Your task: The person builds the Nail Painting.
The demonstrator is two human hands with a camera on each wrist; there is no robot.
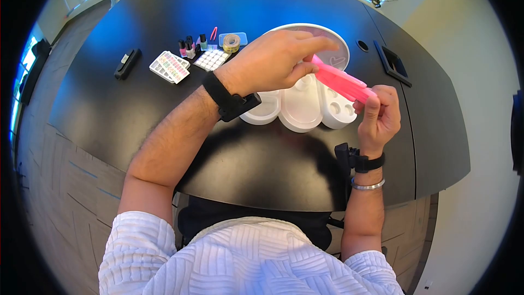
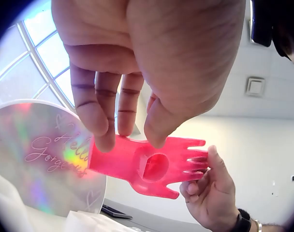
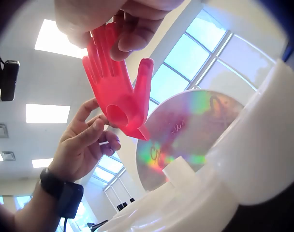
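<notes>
A pink hand-shaped model (image 2: 132,166) with a round recess in its palm is held up over the table. My right hand (image 1: 382,112) pinches it by its fingers, as the right wrist view also shows. My left hand (image 1: 275,60) is at the model's wrist end, fingers loosely bent and spread, its fingertips overlapping the edge in the left wrist view. Behind and below the model stand white molded trays (image 1: 300,106) with rounded compartments. A round iridescent disc with a white rim (image 2: 45,154), lettered "Hello Gorgeous", stands tilted behind them.
Left of the trays on the black table (image 1: 245,169) lie nail polish bottles (image 1: 189,49), a tape roll (image 1: 231,42), a sheet of white squares (image 1: 212,60) and cards of small nail pieces (image 1: 170,67). Farther left is a black case (image 1: 127,64). A black-framed opening (image 1: 392,64) sits at right.
</notes>
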